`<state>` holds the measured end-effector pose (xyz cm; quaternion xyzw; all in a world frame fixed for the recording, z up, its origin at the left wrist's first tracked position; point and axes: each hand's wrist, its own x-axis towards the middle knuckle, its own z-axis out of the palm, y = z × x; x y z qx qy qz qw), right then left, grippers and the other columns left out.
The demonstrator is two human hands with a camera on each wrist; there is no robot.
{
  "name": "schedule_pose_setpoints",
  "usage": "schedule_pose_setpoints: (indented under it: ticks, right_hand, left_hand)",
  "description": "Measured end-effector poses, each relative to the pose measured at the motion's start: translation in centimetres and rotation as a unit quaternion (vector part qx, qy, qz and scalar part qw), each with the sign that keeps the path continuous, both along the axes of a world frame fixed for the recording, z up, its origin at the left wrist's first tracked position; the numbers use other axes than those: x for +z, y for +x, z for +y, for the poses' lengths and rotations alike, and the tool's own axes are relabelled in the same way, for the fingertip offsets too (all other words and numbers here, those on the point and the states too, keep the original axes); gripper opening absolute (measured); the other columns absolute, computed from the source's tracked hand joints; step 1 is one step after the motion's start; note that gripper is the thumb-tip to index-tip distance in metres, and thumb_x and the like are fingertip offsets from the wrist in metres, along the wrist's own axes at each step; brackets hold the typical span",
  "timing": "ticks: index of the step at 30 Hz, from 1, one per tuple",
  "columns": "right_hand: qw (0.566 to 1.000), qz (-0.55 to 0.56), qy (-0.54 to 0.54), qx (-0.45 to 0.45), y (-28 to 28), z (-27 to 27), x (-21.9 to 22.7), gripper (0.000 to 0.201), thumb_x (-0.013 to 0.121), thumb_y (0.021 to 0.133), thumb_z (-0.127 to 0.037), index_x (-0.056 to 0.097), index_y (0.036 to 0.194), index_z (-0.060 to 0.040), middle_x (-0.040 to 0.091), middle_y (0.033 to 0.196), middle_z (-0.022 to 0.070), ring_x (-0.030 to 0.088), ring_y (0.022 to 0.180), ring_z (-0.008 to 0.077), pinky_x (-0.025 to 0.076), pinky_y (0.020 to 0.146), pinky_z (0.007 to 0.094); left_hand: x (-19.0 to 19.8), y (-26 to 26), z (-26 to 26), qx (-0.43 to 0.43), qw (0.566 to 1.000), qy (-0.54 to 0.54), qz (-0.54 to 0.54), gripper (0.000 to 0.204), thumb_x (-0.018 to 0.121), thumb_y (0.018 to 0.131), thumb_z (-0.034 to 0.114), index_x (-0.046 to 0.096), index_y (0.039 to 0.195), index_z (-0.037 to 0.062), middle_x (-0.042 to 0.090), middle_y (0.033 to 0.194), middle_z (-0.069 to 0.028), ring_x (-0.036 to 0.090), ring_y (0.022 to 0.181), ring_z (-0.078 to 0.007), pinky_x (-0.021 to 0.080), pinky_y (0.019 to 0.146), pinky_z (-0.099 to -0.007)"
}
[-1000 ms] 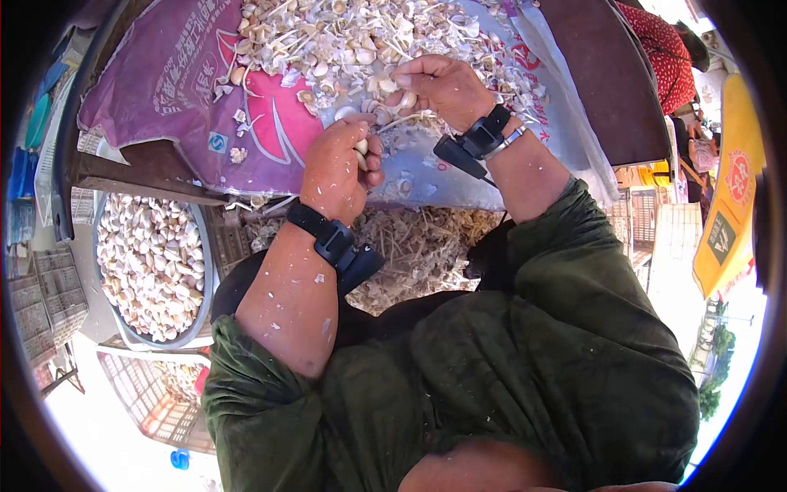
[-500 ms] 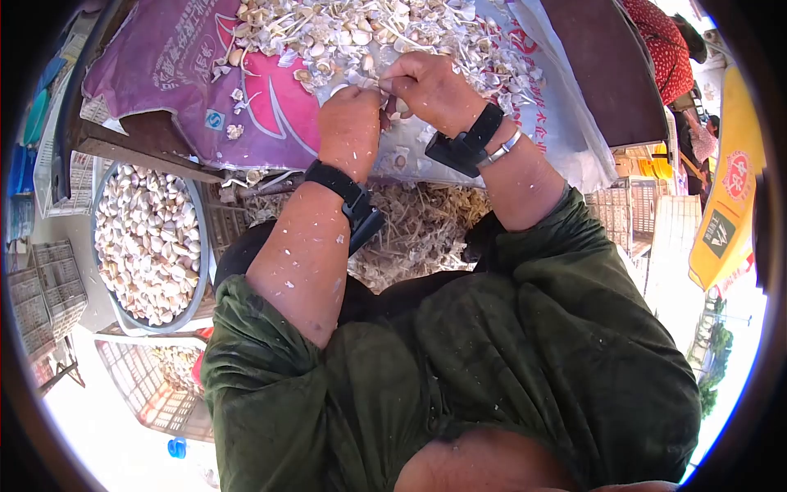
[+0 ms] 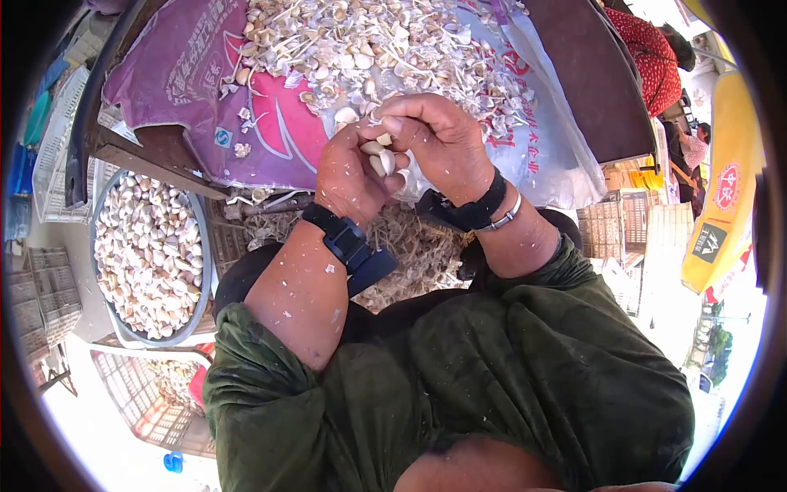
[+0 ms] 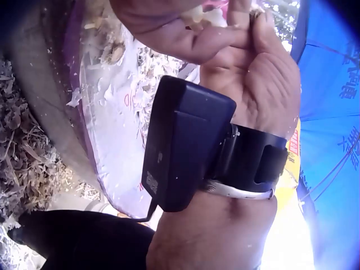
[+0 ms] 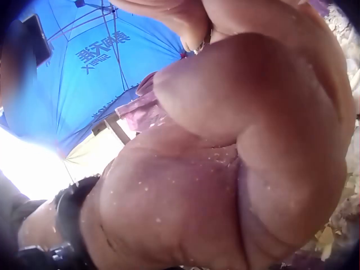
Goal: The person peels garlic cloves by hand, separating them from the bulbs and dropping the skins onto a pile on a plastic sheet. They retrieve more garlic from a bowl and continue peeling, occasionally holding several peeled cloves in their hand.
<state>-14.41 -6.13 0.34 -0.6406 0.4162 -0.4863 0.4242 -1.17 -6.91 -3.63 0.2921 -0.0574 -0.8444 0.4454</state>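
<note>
My left hand is turned partly palm-up in the head view, its fingers curled round several pale garlic cloves. Close against it, my right hand bends thumb and forefinger together over a small pale piece of garlic above those cloves. In the left wrist view the right hand meets the left fingers near the top edge. Beyond both hands spreads a heap of garlic cloves, skins and stems on a purple and white printed sack.
A grey tub of garlic cloves stands at the left, above a plastic crate. Dry stalks and skins lie below the table edge. A person in red dotted clothing is at the far right. Blue canopy stretches overhead.
The hands were apart, then came together over the sack. They have since drawn slightly nearer the body, and the left has turned up, showing the cloves it holds.
</note>
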Motion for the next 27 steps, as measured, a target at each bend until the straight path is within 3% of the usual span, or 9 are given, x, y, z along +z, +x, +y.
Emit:
schedule_pose_setpoints:
  ticks: [4,6,8,10,12,14,18,24,27]
  right_hand:
    - [0.993,0.075,-0.092,0.011,-2.2,-0.4,1.6,0.009,0.056,0.093,0.002,0.063,0.099,0.0013,0.069,0.087,0.0071,0.067,0.076,0.0122,0.053,0.065,0.0256]
    - [0.997,0.069,-0.016,0.032,-4.0,-1.2,2.6,0.008,0.060,0.091,0.000,0.065,0.097,0.0022,0.068,0.085,0.0085,0.067,0.073,0.0141,0.053,0.066,0.0256]
    - [0.899,0.368,0.032,0.236,-6.1,-3.7,2.9,0.008,0.062,0.089,-0.003,0.067,0.094,0.0013,0.068,0.081,0.0096,0.069,0.075,0.0157,0.053,0.066,0.0266]
    - [0.903,0.388,-0.017,0.184,-6.0,-5.8,1.3,0.010,0.066,0.089,-0.008,0.068,0.092,0.0008,0.066,0.078,0.0076,0.066,0.066,0.0141,0.051,0.060,0.0281]
    - [0.959,0.271,0.055,0.064,-4.4,-8.1,1.0,0.011,0.062,0.089,-0.006,0.067,0.096,0.0011,0.066,0.078,0.0076,0.066,0.066,0.0138,0.051,0.058,0.0289]
    - [0.955,0.295,0.027,0.029,-3.8,-12.2,-1.4,0.014,0.058,0.091,-0.005,0.067,0.099,0.0004,0.067,0.080,0.0077,0.066,0.067,0.0138,0.051,0.058,0.0286]
    - [0.812,0.546,-0.206,-0.005,-4.5,-18.3,-5.6,0.023,0.055,0.087,-0.004,0.066,0.106,-0.0030,0.068,0.098,0.0169,0.067,0.091,0.0315,0.053,0.080,0.0373]
    - [0.812,0.579,-0.074,0.001,-4.3,-19.0,-5.0,0.025,0.060,0.082,-0.004,0.067,0.106,-0.0067,0.067,0.103,0.0169,0.064,0.098,0.0341,0.051,0.085,0.0383]
    - [0.812,0.578,-0.081,0.032,-5.5,-19.6,-5.7,0.023,0.062,0.081,-0.007,0.066,0.104,-0.0070,0.066,0.102,0.0167,0.063,0.098,0.0340,0.051,0.086,0.0382]
  left_hand:
    - [-0.9,1.2,-0.5,-0.035,0.998,-0.017,0.041,0.020,0.054,0.088,0.024,0.060,0.092,0.0058,0.059,0.076,-0.0064,0.054,0.059,-0.0167,0.036,0.047,-0.0261]
    - [-0.2,1.9,-0.2,-0.002,0.996,-0.046,0.077,0.020,0.058,0.087,0.023,0.060,0.088,0.0035,0.059,0.075,-0.0075,0.052,0.057,-0.0155,0.036,0.045,-0.0245]
    - [-0.4,2.8,-0.4,0.000,0.993,-0.062,0.104,0.021,0.056,0.090,0.023,0.060,0.092,0.0024,0.058,0.081,-0.0098,0.052,0.061,-0.0157,0.037,0.044,-0.0244]
    - [0.1,3.5,0.0,0.025,0.995,-0.024,0.089,0.021,0.057,0.089,0.022,0.060,0.091,0.0017,0.059,0.083,-0.0113,0.054,0.063,-0.0173,0.038,0.044,-0.0246]
    - [0.7,3.9,0.5,0.028,0.997,-0.011,0.065,0.019,0.057,0.089,0.019,0.060,0.092,0.0008,0.060,0.086,-0.0134,0.056,0.067,-0.0195,0.040,0.045,-0.0246]
    - [1.1,4.2,0.7,0.004,0.998,-0.020,0.062,0.015,0.056,0.088,0.014,0.060,0.093,0.0005,0.061,0.089,-0.0144,0.058,0.070,-0.0206,0.042,0.045,-0.0246]
    - [-0.3,4.4,0.5,-0.023,0.995,-0.056,0.082,0.014,0.054,0.085,0.010,0.059,0.093,-0.0005,0.062,0.089,-0.0136,0.058,0.071,-0.0187,0.041,0.045,-0.0240]
    - [0.0,4.4,0.5,-0.026,0.996,-0.068,0.054,0.012,0.053,0.085,0.011,0.057,0.090,0.0013,0.061,0.085,-0.0102,0.058,0.070,-0.0157,0.039,0.045,-0.0229]
    - [0.1,4.1,0.3,-0.020,0.997,-0.059,0.033,0.010,0.053,0.085,0.011,0.056,0.089,0.0025,0.060,0.084,-0.0090,0.058,0.069,-0.0154,0.039,0.045,-0.0231]
